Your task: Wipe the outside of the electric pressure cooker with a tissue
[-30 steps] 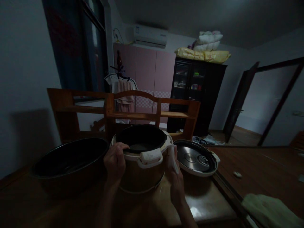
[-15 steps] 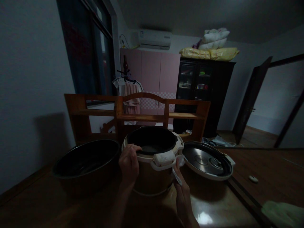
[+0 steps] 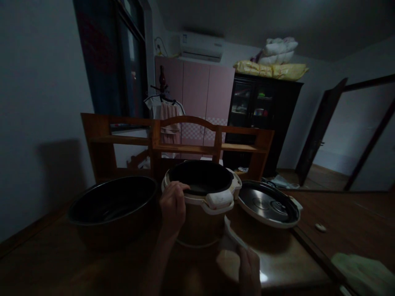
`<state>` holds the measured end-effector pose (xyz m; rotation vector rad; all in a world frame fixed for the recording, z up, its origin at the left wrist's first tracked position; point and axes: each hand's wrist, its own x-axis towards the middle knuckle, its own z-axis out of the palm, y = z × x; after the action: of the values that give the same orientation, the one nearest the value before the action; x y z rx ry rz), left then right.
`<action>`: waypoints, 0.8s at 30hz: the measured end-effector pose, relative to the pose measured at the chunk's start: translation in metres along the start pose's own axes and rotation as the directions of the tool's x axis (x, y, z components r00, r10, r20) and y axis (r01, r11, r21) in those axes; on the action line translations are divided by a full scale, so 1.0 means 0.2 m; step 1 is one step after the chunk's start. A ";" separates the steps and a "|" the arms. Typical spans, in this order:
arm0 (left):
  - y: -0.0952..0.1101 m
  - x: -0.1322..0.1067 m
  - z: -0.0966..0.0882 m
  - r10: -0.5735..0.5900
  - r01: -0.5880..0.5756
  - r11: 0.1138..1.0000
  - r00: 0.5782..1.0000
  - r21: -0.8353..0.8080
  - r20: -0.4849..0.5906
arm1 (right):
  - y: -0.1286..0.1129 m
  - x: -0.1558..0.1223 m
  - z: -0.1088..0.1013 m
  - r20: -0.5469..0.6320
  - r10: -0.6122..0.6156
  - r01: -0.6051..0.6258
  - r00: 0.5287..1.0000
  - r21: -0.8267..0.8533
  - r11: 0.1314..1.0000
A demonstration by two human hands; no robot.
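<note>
In the middle of the table stands an electric pressure cooker (image 3: 199, 224), its top uncovered and its inside dark. My left hand (image 3: 173, 205) grips the near left of the cooker's rim, fingers curled over the edge. Low and to the right of the cooker, my right hand (image 3: 249, 265) is closed on a thin white tissue (image 3: 232, 234) that hangs loosely, apart from the cooker. A black inner pot (image 3: 112, 222) sits to the left. On the right the cooker's round lid (image 3: 262, 203) lies with its metal underside up.
A wooden shelf rack (image 3: 188, 149) rises behind the cooker. Pale green cloth (image 3: 361, 267) lies at the lower right, and a small white object (image 3: 320, 227) rests on the brown surface beyond the table edge. A white wall (image 3: 37, 123) borders the left side.
My right hand has moved down and away from the cooker's front handle with the tissue in it. My left hand has stayed on the rim. The whole view has shifted slightly.
</note>
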<state>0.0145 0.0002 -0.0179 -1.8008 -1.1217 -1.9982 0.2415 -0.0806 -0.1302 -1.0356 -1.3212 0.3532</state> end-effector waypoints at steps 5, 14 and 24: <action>0.00 0.00 0.00 -0.012 0.011 1.000 1.000 -0.005 -0.011 | -0.10 0.16 -0.06 -0.047 0.064 -0.064 0.997 0.005 0.998; 0.01 0.00 -0.01 -0.001 0.001 1.000 1.000 0.002 0.028 | -0.10 0.08 0.21 0.067 0.024 -0.028 0.997 0.062 0.998; 0.02 0.00 -0.01 0.000 0.000 1.000 1.000 -0.002 0.026 | -0.12 -0.14 0.31 0.191 -0.134 0.150 0.972 -0.071 0.986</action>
<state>0.0147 -0.0041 -0.0161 -1.8329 -1.1277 -1.9824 0.1696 -0.0882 -0.1350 -0.9898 -1.5815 0.2925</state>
